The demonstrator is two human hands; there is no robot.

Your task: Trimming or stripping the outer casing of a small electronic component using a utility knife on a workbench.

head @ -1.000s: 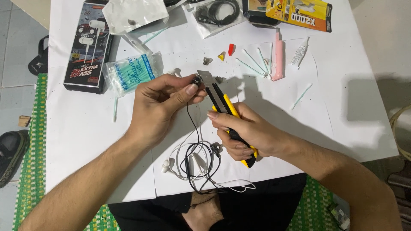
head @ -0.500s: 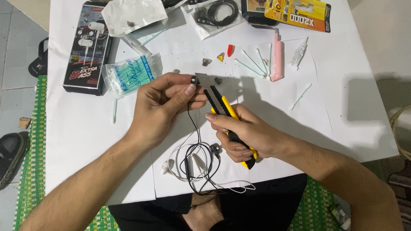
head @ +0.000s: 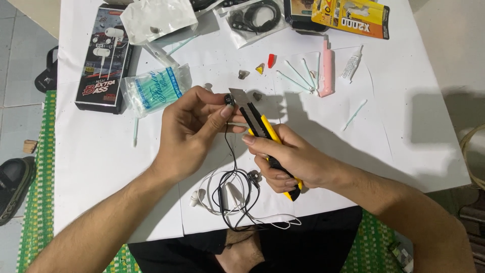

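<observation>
1. The white surface (head: 414, 136) filled the view, crowded with repair bits.
2. One black earphone box (head: 103, 55) lay at the far left, one bag of cotton swabs (head: 154, 88) beside it, and a yellow glue pack (head: 351, 15) at the top edge.
3. The left hand (head: 189, 131) was pinched around a small black earbud (head: 229, 99), lifted just above the surface, its black cable (head: 233, 151) trailing down to the coil near the table edge.
4. The right hand (head: 288, 159) was clenched on one yellow utility knife (head: 262, 131), blade out, its tip right at the earbud.
5. By my judgement the cutting or prying was under way: the earbud looked whole, and the small glue tube (head: 352, 63) lay unused.
6. Counted: one pink lighter (head: 327, 68), about four loose swabs (head: 298, 76) beside it, one white earphone set (head: 222, 194) tangled with the black one.
</observation>
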